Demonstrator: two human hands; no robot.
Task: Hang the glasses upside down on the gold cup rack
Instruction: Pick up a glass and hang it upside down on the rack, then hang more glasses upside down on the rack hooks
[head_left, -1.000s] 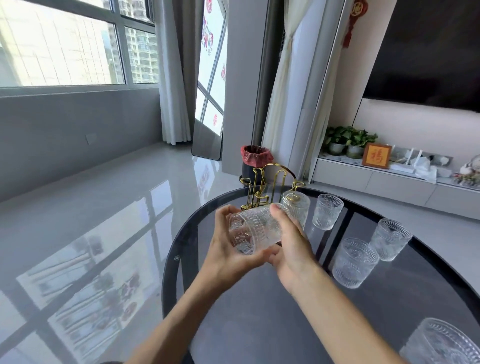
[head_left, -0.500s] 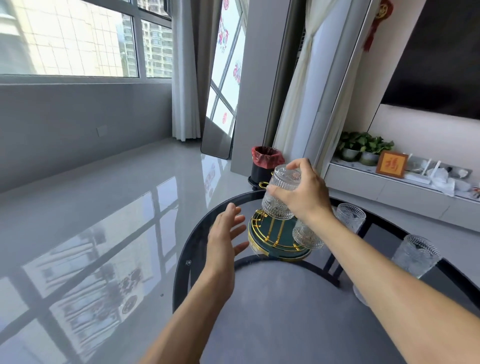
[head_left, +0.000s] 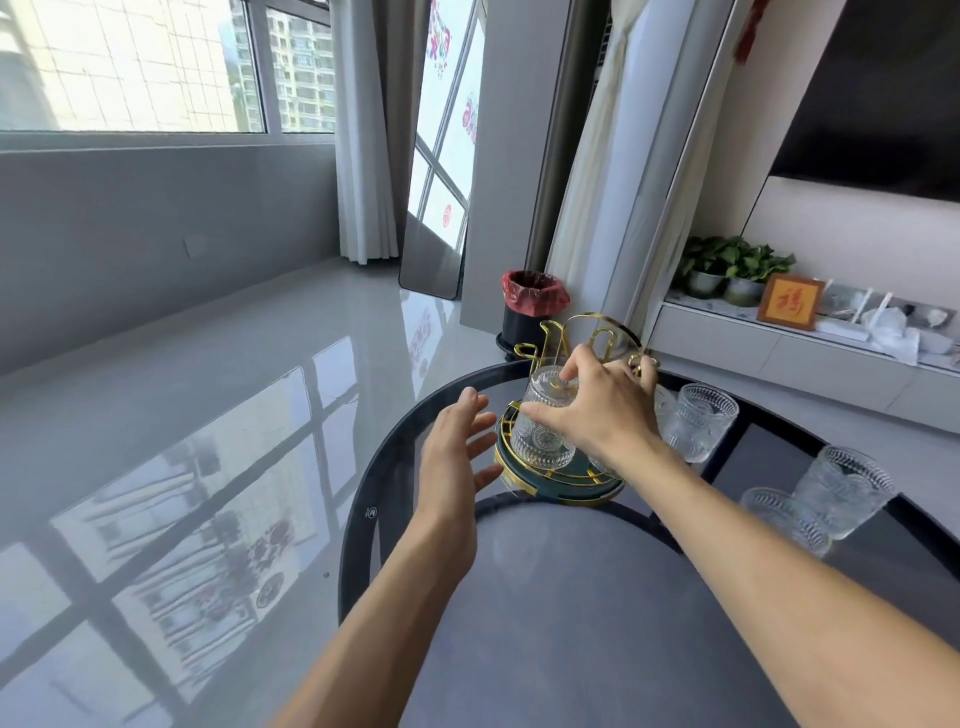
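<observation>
A: Start at the fingers (head_left: 563, 370) of the right hand (head_left: 608, 410). What are they doing?

B: They wrap the upper end of an inverted clear embossed drinking glass (head_left: 543, 423), thumb on the near side, the other fingers over the upturned base. The glass stands mouth-down over a prong at the near-left of the gold wire cup rack (head_left: 587, 338) on its round dark-green tray (head_left: 558, 486). Whether it is fully seated on the prong I cannot tell.

A: And the left hand (head_left: 454, 457)?

B: Its fingers are spread and hold nothing; the palm hovers just beside the tray, apart from the glass.

A: So how much is done?

B: I judge this glass nearly hung; only the release is left. A second glass seems to hang on the far-right side of the rack, but the right wrist hides most of it, so I would not swear to it.

A: What remains?

B: Three upright embossed glasses wait on the round dark glass tabletop (head_left: 571, 597): one near the rack (head_left: 698, 421), two further right, close together (head_left: 844, 491) (head_left: 784, 517). Each has yet to be turned over and hung, so by my count well over half the work is left.
</observation>
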